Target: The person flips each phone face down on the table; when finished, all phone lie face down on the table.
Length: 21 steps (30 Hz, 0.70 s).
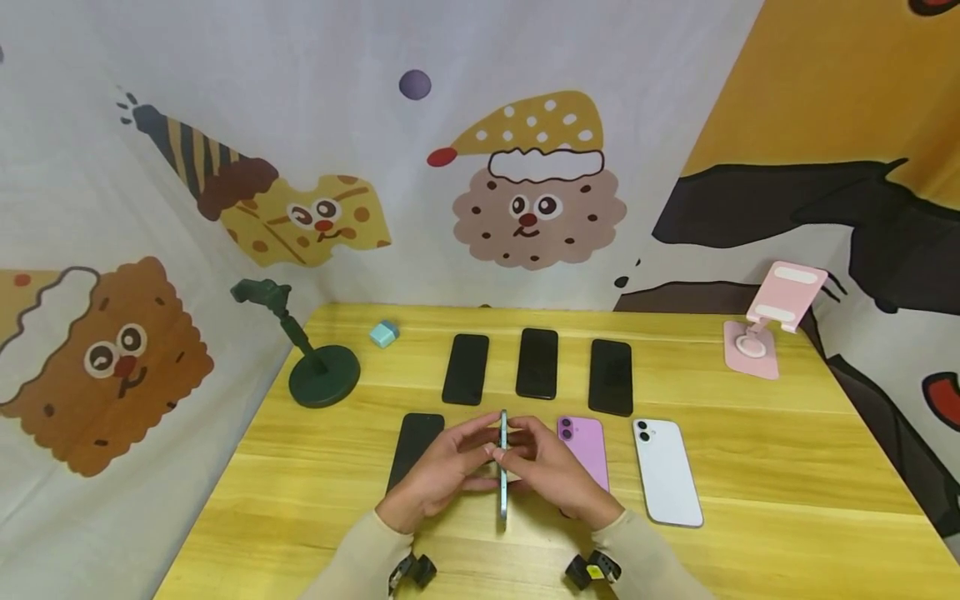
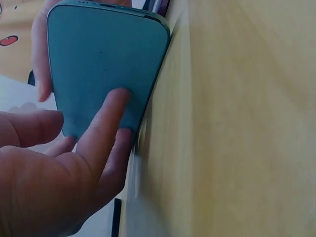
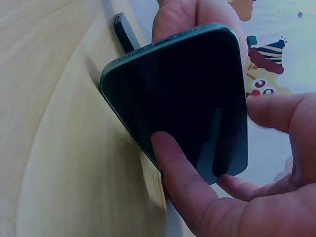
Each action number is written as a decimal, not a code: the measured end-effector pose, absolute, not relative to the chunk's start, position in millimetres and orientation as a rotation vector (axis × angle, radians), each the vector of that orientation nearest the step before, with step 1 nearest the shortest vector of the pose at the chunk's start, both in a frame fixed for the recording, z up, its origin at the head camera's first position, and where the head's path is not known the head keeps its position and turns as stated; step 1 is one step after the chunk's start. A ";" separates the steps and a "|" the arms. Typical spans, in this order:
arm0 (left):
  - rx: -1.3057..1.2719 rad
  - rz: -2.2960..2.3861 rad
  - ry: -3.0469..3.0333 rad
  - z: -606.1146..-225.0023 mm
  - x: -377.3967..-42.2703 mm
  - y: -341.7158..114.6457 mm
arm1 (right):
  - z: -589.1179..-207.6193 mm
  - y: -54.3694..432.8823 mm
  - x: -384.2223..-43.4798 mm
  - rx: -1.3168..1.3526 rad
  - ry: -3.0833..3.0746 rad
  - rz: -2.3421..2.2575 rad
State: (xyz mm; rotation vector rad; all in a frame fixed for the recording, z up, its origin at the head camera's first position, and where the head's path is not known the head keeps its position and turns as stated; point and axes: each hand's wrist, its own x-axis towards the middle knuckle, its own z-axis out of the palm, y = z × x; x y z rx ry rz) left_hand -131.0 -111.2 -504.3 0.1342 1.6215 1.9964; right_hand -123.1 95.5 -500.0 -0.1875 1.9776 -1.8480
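Firstly, nearest to the viewer, the left hand point(image 1: 442, 471) and the right hand point(image 1: 561, 473) held one teal phone point(image 1: 504, 500) between them, raised on its long edge; whether this edge touched the bench point(image 1: 810, 500) or hung just above it, I could not tell. The fingers were narrow around the phone: a left one lay against the teal back, a right one on the dark screen, and the thumbs were at the upper edge. In my judgement the main danger was slipping, because both faces looked smooth and only a few fingertips bore on them; if one side had pressed harder or let go too early, the phone could have tipped flat and knocked its screen on the wood. Just beside the hands, the lilac phone point(image 1: 591, 446) was partly covered by the right one, and the black phone point(image 1: 415, 442) lay close to the left one, so a careless turn of a wrist could have pushed either of them. The white phone point(image 1: 669, 475), further to the right, was probably safer. Beyond, three dark phones point(image 1: 537, 363) lay in a row, well apart from the hands, where only a long reach might have disturbed them.
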 end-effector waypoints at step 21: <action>0.042 1.970 1.732 -502.8 -128.0 -106.8 | -495.9 111.6 -117.0 -0.091 2.158 -1.878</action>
